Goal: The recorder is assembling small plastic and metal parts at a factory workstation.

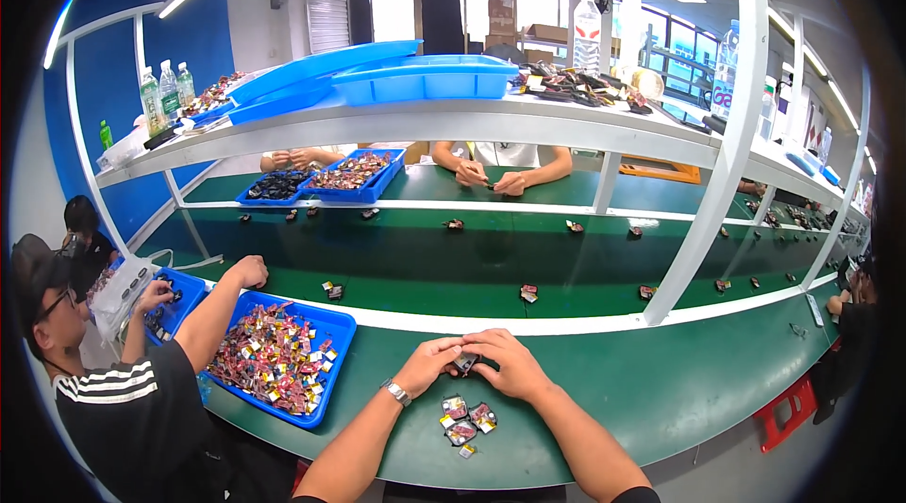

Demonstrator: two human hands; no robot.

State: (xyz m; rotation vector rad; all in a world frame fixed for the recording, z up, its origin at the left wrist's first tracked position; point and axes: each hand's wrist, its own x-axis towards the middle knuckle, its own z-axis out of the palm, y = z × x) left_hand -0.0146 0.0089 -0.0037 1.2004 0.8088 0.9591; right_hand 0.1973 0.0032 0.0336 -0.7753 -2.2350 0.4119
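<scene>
My left hand (432, 367), with a metal watch on its wrist, and my right hand (510, 363) meet above the green bench. Between their fingers is a small electronic module (464, 364), dark with a pale face, partly covered by the fingers. Both hands are closed around it. Just below them on the bench lies a small group of similar dark modules (460, 431) with red and silver parts. A single small silver-and-yellow piece (467, 451) rests nearest to me.
To my left, a blue tray (342, 326) is heaped with small red, silver and yellow parts. A co-worker (113, 380) reaches past it. Beyond a white rail (566, 326), spaced modules lie on a green belt (444, 267). A white post (717, 173) rises at right, supporting an overhead shelf (453, 118).
</scene>
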